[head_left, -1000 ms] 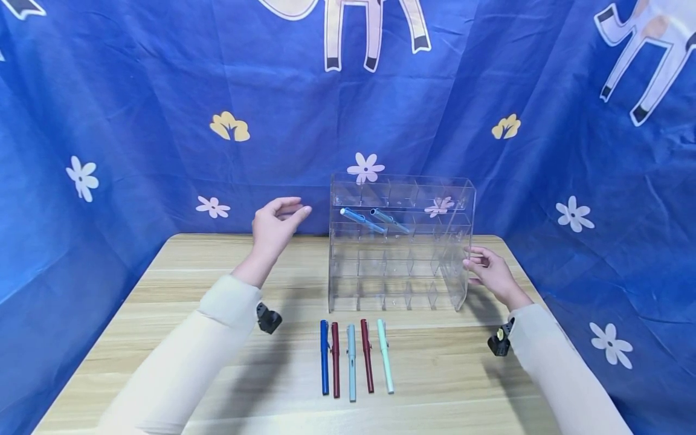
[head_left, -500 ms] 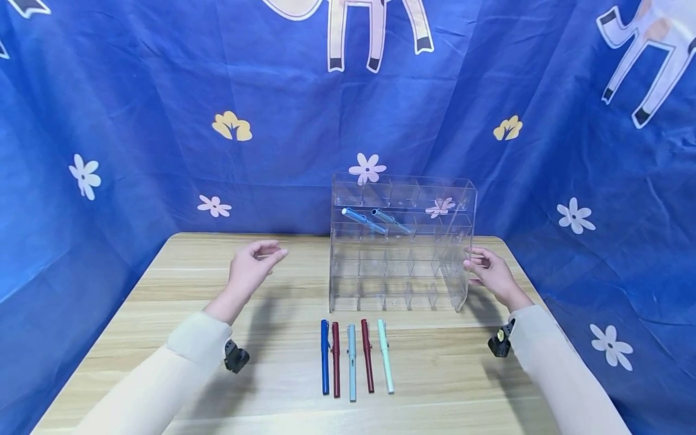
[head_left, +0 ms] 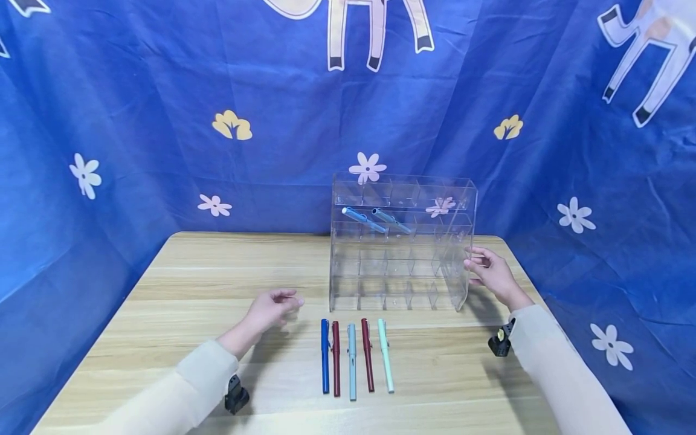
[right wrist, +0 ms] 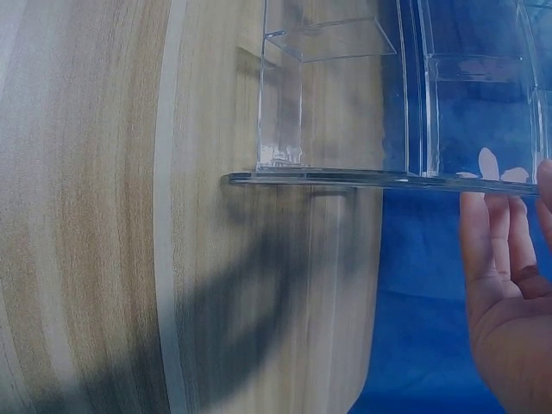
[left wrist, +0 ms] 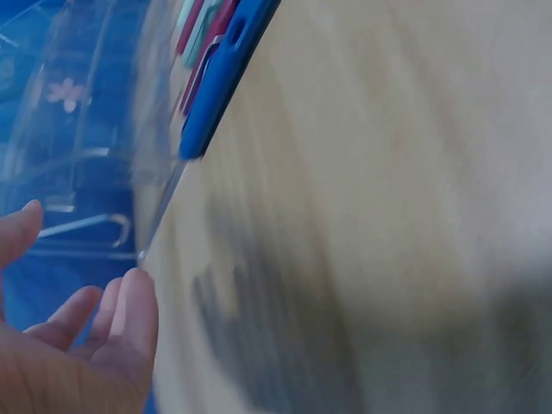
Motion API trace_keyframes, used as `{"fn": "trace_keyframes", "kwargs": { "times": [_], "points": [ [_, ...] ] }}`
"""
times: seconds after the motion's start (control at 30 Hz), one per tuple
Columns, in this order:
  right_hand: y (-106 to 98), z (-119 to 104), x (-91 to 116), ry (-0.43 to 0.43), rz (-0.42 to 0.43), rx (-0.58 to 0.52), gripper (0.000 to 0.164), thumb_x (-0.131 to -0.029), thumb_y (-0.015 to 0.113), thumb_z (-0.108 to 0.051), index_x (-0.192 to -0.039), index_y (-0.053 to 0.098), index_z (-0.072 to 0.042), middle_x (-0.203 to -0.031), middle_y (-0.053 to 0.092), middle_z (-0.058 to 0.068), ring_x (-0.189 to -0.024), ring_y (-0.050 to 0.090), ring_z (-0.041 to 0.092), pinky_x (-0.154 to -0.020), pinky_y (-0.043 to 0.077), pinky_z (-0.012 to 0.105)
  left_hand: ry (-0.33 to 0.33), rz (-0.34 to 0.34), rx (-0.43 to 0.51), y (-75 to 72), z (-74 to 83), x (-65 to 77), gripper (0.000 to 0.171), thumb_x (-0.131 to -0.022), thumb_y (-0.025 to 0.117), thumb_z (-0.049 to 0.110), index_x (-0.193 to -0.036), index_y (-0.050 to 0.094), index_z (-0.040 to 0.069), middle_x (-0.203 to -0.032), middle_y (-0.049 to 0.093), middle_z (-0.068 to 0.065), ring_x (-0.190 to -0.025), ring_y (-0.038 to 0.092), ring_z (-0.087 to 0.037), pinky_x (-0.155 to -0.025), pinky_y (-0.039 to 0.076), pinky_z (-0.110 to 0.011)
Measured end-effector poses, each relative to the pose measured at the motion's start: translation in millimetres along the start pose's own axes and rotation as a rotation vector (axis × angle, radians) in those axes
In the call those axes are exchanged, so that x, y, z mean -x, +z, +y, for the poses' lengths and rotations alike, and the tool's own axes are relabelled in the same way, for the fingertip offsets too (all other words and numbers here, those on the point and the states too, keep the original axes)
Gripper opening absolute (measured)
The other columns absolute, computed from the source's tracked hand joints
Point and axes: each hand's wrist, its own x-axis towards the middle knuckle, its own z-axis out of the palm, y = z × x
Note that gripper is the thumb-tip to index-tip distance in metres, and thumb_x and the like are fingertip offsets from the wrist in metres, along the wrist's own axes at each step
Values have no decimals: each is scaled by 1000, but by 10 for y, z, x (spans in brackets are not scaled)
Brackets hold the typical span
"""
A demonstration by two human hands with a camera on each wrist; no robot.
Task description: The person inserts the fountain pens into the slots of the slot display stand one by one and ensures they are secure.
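My left hand (head_left: 274, 308) is low over the table with nothing in it, fingers loosely extended, just left of a row of capped pens. Nearest to it lies a dark blue pen (head_left: 325, 356); beside that are a dark red pen (head_left: 336, 359), a grey-blue pen (head_left: 352, 362), another dark red pen (head_left: 367, 355) and a mint pen (head_left: 385, 355). Behind them stands a clear acrylic pen rack (head_left: 399, 302). My right hand (head_left: 493, 275) touches the rack's right side panel (right wrist: 328, 178) with extended fingertips (right wrist: 473, 203). A bright blue pen (head_left: 364, 220) and a dusky blue pen (head_left: 391, 221) rest slanted in an upper tier.
The wooden table (head_left: 217, 266) reaches back to a blue curtain (head_left: 272, 151) printed with flowers and animals. Black wrist cameras sit under both cuffs. The rack's tiers are split into small compartments by clear dividers.
My left hand has come down from beside the rack's upper left to near the table, left of the pens. My right hand, the rack and the pens have stayed put.
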Motion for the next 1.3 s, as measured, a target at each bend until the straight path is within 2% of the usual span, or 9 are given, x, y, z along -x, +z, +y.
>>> {"fn": "trace_keyframes", "kwargs": {
  "times": [0.2, 0.3, 0.47, 0.73, 1.03, 1.2, 1.27, 1.3],
  "points": [
    [-4, 3, -3, -1, 3, 5, 49, -97, 57, -11, -137, 38, 9, -120, 50, 33, -90, 60, 3, -79, 55, 45, -62, -54, 43, 186, -90, 53, 54, -87, 69, 17, -128, 48, -12, -110, 63, -24, -96, 64, -37, -77, 56, -44],
    [-5, 0, -5, 5, 11, 6, 48, -96, 57, -11, -136, 40, 8, -119, 51, 30, -87, 59, 1, -77, 56, 42, -68, -50, 45, 275, -102, 78, 52, -86, 70, 15, -125, 50, -14, -109, 63, -23, -95, 64, -36, -76, 56, -44],
    [-7, -17, -2, 9, 7, -1, 47, -97, 57, -10, -137, 40, 8, -122, 48, 34, -85, 58, -2, -75, 57, 37, -63, -49, 27, 414, -110, 119, 52, -85, 71, 13, -122, 50, -16, -108, 63, -25, -93, 64, -35, -75, 56, -44],
    [-4, -28, 4, 0, -5, -3, 49, -97, 56, -11, -138, 37, 9, -124, 46, 36, -86, 57, -3, -77, 56, 38, -61, -36, -1, 559, -120, 151, 51, -82, 73, 10, -120, 51, -16, -107, 63, -25, -91, 64, -34, -71, 58, -43],
    [-14, -19, 13, 9, -11, -6, 50, -98, 55, -11, -139, 36, 9, -125, 45, 37, -86, 57, -3, -78, 56, 39, -3, 4, -151, 686, -139, 178, 63, -66, 85, 5, -118, 54, -15, -101, 60, -16, -77, 61, -21, -57, 57, -31],
    [-11, -2, 8, 1, -6, -14, 49, -97, 56, -11, -138, 37, 9, -124, 45, 37, -86, 57, -3, -74, 57, 34, 52, 27, -305, 700, -166, 201, 70, -59, 90, 8, -117, 56, -12, -98, 61, -12, -79, 59, -21, -73, 54, -35],
    [-6, 2, 9, -3, -3, -12, 49, -97, 56, -11, -138, 38, 9, -124, 46, 38, -86, 57, -3, -75, 57, 35, 78, 32, -344, 699, -184, 206, 69, -57, 90, 8, -115, 57, -11, -94, 61, -9, -78, 58, -20, -74, 53, -34],
    [-7, 4, 11, -1, -3, -11, 49, -97, 56, -11, -138, 38, 9, -124, 45, 38, -86, 57, -3, -76, 57, 36, 87, 33, -345, 701, -191, 210, 68, -57, 90, 6, -114, 58, -12, -92, 60, -9, -75, 57, -18, -70, 53, -32]
  ]
}}
